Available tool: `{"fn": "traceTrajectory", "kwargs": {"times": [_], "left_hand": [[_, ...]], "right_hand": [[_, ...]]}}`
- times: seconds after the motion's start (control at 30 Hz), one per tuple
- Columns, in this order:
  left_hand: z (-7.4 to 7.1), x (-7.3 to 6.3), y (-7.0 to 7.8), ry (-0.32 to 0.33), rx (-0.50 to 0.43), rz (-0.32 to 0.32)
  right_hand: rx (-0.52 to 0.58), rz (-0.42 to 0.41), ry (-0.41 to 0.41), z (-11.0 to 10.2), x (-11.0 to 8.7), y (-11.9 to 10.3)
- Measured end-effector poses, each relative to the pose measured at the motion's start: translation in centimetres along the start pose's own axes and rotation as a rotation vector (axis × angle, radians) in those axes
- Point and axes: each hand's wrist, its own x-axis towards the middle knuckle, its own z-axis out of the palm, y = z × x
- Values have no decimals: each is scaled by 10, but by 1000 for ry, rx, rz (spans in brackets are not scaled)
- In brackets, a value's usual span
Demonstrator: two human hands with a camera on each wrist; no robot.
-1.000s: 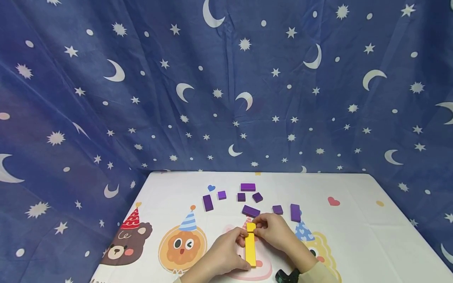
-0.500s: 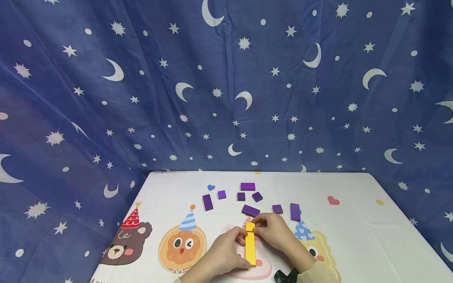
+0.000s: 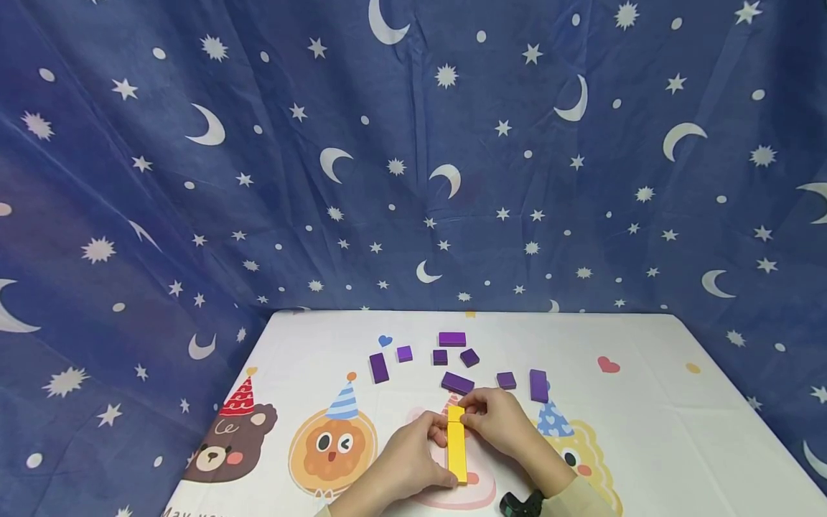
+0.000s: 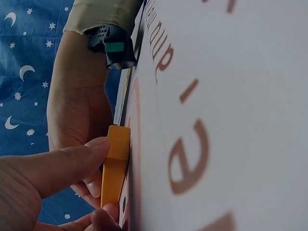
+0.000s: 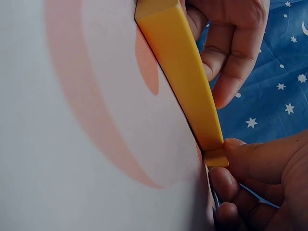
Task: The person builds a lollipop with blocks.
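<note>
A person's left hand (image 3: 416,456) is gripping a long yellow block (image 3: 456,454), its thumb touching the block near the near end and its fingers curling in against the left side near the far end. The right hand (image 3: 504,420) is pinching a small yellow block (image 3: 455,413), thumb and fingers closing on it from the right. The small block is sitting at the far end of the long one, end to end and in line with it, only a thin seam showing between them. Both yellow blocks are lying near the front of the bench (image 3: 672,431), over a pink printed figure on its white cover.

Beyond the hands, purple blocks are lying scattered. An oblong purple block (image 3: 458,383) is resting just past the small yellow block, slightly slanted; another oblong purple block (image 3: 538,385) and a small purple block (image 3: 506,380) are lying to its right. Farther back, two more oblong ones and three small ones are lying apart from one another.

A black wrist device (image 3: 522,504) is sitting by the right sleeve (image 3: 578,499). Behind the bench, a blue curtain (image 3: 413,143) patterned with moons and stars is hanging.
</note>
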Motion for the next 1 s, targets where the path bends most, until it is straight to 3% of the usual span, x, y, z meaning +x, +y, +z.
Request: {"fn": "traceTrajectory", "kwargs": {"times": [0.53,0.77,1.0], "left_hand": [[-1,1,2,-12,16,-7],[-2,2,3,-19,10,-39],[-1,1,3,-9,30,-17]], "right_hand": [[-1,12,18,1,0,1],[-1,18,17,1,1,1],[-2,24,17,1,1,1]]}}
